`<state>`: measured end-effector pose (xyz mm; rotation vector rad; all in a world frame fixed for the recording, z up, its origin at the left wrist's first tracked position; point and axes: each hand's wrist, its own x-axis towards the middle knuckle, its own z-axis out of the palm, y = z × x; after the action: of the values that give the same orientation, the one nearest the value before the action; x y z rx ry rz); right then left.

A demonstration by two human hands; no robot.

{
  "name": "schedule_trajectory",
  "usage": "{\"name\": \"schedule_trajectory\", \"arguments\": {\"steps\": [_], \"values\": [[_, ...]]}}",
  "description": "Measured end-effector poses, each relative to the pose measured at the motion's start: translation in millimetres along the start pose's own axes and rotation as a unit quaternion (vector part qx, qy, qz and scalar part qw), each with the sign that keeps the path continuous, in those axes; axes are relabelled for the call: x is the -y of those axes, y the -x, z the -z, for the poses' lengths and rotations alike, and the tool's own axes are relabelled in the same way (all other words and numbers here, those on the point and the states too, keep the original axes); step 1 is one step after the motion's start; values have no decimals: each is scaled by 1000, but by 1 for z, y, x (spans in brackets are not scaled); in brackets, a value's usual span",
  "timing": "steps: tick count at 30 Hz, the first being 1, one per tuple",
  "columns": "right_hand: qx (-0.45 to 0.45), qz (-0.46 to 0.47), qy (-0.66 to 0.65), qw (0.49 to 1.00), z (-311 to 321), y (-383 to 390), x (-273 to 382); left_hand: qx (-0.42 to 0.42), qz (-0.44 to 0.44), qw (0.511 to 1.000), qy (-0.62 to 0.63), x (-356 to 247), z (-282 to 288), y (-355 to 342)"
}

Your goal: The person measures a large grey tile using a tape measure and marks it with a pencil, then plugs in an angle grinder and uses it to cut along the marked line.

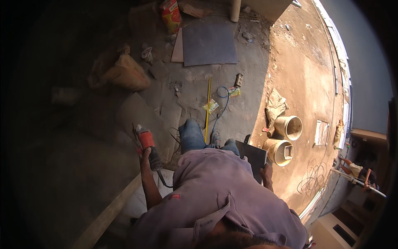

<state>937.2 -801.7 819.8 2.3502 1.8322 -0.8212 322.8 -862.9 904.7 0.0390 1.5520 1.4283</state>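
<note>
A red-and-black angle grinder (154,158) was gripped in the left hand (146,155), held out to the person's left with its red head pointed forward and its black cord (163,179) trailing from the rear; how each finger was placed could not be told. By the right hand (267,170), a dark flat panel (253,155) was held at its edge, close to the right knee. Between these, a yellow strip (208,103) was laid lengthwise on the floor, with a blue cable (226,108) looped just beside it near a socket block (238,80). Farther ahead, a large grey sheet (210,45) was seen lying flat. On the right, two pale buckets (278,152) were placed side by side in sunlight, while a brown sack (132,74) was left standing in shade on the left.
</note>
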Motion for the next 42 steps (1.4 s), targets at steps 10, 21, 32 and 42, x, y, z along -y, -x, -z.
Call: {"name": "schedule_trajectory", "arguments": {"steps": [10, 21, 32, 42], "values": [[-52, -49, -50, 996, 70, -233, 198, 104, 70, 983, 131, -101, -76, -320], [-41, -46, 3, 998, 138, -407, 379, 116, -117, 966, -198, -209, -236, -539], [18, -50, -17, 998, 45, -576, 390, 101, -55, 919, -378, -179, -312, -702], [28, -61, -27, 997, 13, -608, 407, 126, -89, 889, -430, -79, -339, -903]]}}
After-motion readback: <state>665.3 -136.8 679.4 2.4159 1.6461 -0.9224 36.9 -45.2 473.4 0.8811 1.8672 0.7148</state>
